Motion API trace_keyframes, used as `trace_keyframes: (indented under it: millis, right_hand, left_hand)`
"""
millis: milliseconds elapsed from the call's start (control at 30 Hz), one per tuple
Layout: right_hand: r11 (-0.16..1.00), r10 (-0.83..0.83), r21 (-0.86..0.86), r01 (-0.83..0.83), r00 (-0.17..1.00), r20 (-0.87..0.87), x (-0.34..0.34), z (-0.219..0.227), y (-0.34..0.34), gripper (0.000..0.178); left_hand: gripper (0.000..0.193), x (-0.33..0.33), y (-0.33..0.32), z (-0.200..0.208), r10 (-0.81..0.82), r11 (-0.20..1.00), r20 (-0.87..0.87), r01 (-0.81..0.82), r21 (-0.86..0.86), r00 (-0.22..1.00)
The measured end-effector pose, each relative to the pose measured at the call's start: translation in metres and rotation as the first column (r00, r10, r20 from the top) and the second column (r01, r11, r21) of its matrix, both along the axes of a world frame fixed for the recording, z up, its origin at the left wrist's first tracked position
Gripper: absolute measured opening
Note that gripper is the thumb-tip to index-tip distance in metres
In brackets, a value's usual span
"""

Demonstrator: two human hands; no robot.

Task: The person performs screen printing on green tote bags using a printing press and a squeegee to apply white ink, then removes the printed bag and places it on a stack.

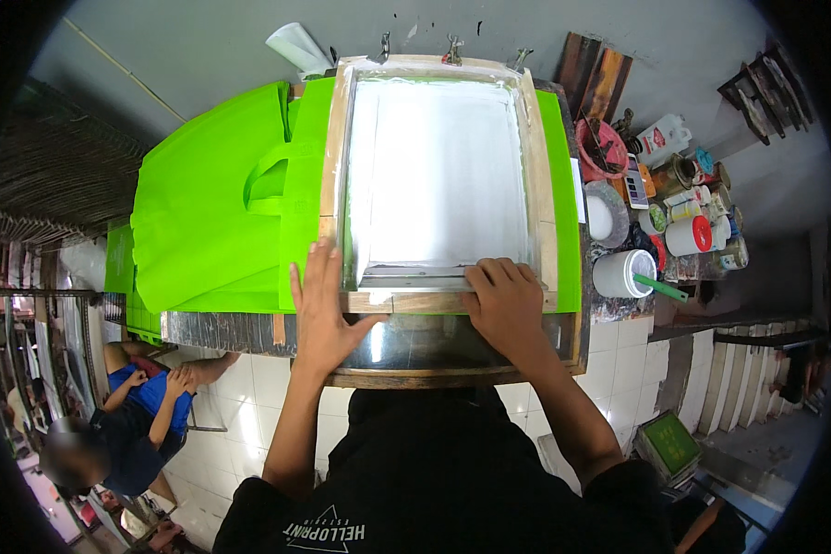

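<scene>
A wooden-framed printing screen [542,185] lies on the table, its mesh [443,175] coated with white ink. Bright green fabric shows from under both sides of the frame. My left hand [321,309] rests at the lower left corner of the frame, fingers straight and thumb spread, holding nothing. Along the near inner edge of the screen lies a flat squeegee [411,277]. Curled fingers of my right hand [508,305] close over its right end; they partly hide it.
Green fabric bags [212,194] are heaped left of the screen. Metal clamps [452,50] stand at the frame's far edge. On the right are a white tub [616,274] with a green-handled tool [662,287], a pink basin [602,148] and several jars. Another person [125,443] sits at lower left.
</scene>
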State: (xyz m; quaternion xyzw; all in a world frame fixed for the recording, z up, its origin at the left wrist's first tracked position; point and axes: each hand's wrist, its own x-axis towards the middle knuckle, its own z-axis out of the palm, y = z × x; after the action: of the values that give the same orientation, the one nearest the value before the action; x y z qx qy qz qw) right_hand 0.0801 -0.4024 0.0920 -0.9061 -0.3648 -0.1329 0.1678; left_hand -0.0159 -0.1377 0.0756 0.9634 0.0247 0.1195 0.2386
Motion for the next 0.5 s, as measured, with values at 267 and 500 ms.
trace_keyframes:
  millis: [267,500]
  right_hand:
    - [0.966,0.127,0.196,-0.165,0.972,0.196,0.017,0.077,-0.005,0.023]
    - [0.963,0.09,0.159,-0.217,0.815,0.572,0.1,0.195,0.007,0.023]
  left_hand:
    - [0.131,0.006,0.016,0.037,0.067,0.997,0.473,-0.04,-0.066,0.879]
    - [0.114,0.083,0.027,0.127,0.212,0.893,0.659,0.132,-0.431,0.722]
